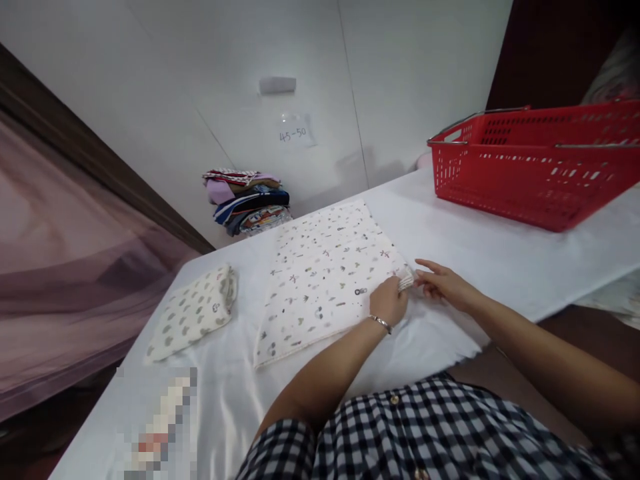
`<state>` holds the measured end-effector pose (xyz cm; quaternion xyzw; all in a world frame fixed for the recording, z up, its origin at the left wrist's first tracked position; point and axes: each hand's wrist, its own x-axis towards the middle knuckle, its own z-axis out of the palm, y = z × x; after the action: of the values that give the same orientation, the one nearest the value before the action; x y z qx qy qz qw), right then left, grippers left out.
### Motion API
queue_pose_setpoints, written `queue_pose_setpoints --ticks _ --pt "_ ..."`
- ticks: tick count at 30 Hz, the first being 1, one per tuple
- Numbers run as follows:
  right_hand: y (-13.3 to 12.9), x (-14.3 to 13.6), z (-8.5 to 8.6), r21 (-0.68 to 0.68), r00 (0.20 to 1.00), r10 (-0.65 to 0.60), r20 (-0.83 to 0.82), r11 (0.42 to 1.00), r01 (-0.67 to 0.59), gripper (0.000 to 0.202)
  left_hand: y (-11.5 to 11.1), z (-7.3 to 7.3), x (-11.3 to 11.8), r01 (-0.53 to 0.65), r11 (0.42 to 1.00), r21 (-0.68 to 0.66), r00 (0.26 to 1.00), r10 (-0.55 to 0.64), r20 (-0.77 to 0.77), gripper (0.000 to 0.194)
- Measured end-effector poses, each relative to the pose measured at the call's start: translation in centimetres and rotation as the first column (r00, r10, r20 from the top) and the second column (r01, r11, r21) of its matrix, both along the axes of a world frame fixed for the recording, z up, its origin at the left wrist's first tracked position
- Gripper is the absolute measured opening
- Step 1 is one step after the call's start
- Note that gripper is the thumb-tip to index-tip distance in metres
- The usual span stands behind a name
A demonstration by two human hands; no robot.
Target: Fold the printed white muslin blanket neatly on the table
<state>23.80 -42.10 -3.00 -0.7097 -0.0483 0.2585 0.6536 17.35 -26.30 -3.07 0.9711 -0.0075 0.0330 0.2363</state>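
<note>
Printed cloth is just lying on the table left of the red basket, left hand pinching its basket-side edge, right hand hanging loosely open right beside that.

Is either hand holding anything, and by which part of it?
The left hand grips the flat, white, rectangular printed cloth by its near right corner. The right hand is beside that corner; whether it holds any cloth cannot be told.
</note>
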Motion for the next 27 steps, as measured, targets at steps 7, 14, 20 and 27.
queue_pose_setpoints --ticks 7,14,20,27 --pt "0.1 -1.3 -1.3 0.001 0.998 -0.030 0.064 1.000 0.030 0.029 0.3 0.3 -0.1 -0.081 0.994 -0.071 0.996 0.079 -0.028 0.014" --pt "1.1 -2.0 -2.2 0.103 1.000 -0.001 -0.008 0.995 0.002 0.032 -0.1 -0.4 -0.3 -0.016 0.997 -0.070 0.998 0.020 0.056 0.012" --pt "1.0 -2.2 -2.4 0.144 1.000 -0.021 -0.013 0.989 0.022 0.033 -0.4 0.4 -0.4 -0.027 0.984 -0.175 0.999 0.019 -0.047 0.040" --pt "0.6 -3.4 -2.2 0.078 0.998 -0.063 -0.018 0.995 0.064 0.038 -0.3 0.7 -0.4 -0.023 0.981 -0.191 1.000 0.019 -0.025 0.029"
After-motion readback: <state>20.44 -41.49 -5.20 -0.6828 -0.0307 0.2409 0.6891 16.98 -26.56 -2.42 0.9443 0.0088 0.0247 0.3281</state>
